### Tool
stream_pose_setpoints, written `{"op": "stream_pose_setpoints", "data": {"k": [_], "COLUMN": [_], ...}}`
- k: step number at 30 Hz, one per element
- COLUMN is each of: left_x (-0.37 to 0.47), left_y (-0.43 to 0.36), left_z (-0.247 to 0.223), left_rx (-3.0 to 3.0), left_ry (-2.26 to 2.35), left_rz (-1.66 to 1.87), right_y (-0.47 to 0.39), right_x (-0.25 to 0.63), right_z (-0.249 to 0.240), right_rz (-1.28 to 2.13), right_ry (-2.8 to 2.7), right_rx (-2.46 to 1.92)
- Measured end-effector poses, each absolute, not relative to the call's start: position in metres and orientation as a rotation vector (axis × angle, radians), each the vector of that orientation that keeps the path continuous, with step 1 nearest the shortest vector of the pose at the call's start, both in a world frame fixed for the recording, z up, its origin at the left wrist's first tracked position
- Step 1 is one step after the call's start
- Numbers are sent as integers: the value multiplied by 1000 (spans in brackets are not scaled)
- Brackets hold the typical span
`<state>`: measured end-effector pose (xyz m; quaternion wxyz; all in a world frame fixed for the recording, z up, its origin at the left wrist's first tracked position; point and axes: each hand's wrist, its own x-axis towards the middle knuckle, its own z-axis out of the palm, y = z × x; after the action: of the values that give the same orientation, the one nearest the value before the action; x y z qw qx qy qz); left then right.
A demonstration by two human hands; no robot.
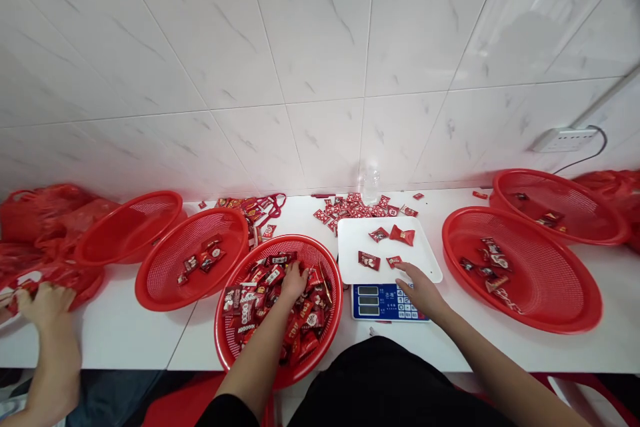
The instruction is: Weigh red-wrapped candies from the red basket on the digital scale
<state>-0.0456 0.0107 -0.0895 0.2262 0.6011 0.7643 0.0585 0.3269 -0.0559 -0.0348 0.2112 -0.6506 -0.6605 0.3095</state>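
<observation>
My left hand point(294, 282) reaches into a red mesh basket point(224, 341) full of red wrapped packets point(295, 330); its fingers are apart among them, with the tips partly hidden. Over the front edge of a white scale tray point(353, 240) is my right hand point(414, 282), thumb and fingers apart. Its fingertips are beside a small red packet point(394, 261) on the tray. Also lying on the tray are a dark red packet point(369, 261), a patterned one point(379, 234) and a twisted red one point(403, 235). The scale's blue keypad panel point(390, 302) shows in front of the tray.
Small red packets point(353, 205) lie scattered behind the scale by a clear bottle point(371, 183). Red baskets holding some packets stand left point(193, 223) and right point(565, 280). At far left, another person's hand point(46, 300) touches red plastic bags point(55, 220). A power strip point(565, 139) is on the wall.
</observation>
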Motion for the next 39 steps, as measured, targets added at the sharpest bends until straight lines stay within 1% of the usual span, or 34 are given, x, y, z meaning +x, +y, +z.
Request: {"op": "stream_pose_setpoints", "data": {"k": [4,9,14,17,23,29,31,33,34,36,38,39], "left_x": [-41,-43,-48,-50,-52,-51,-51,-50,-50,-49,-49,-50], "left_y": [20,26,20,16,11,11,11,11,11,10,9,8], "left_z": [-88,-82,-72,-69,-70,-66,-63,-60,-59,-59,-61,-63], "left_rx": [1668,1778,1896,1926,1922,1865,1875,1892,1901,1916,1928,1931], "left_ry": [2183,2121,2073,2048,2014,1981,1955,1937,1935,1938,1954,1967], "left_rz": [-82,-260,-304,-283,-193,-193,-212,-233,-236,-225,-199,-187], "right_y": [-65,-77,-82,-82,-83,-93,-85,-70,-60,-42,-30,-28], "right_x": [341,348,341,334,323,329,338,352,361,378,392,396], "right_z": [-31,-33,-36,-31,-9,5,18,44,61,97,124,129], "right_rz": [879,980,1177,1234,1290,1434,1383,1227,1098,713,404,321], "right_ry": [-1730,-1593,-1493,-1501,-1654,-2205,-2266,-2084,-1880,-1415,-1134,-1057], "right_rx": [-1867,-1861,-1805,-1774,-1772,-1654,-1713,-1766,-1773,-1680,-1479,-1438]}}
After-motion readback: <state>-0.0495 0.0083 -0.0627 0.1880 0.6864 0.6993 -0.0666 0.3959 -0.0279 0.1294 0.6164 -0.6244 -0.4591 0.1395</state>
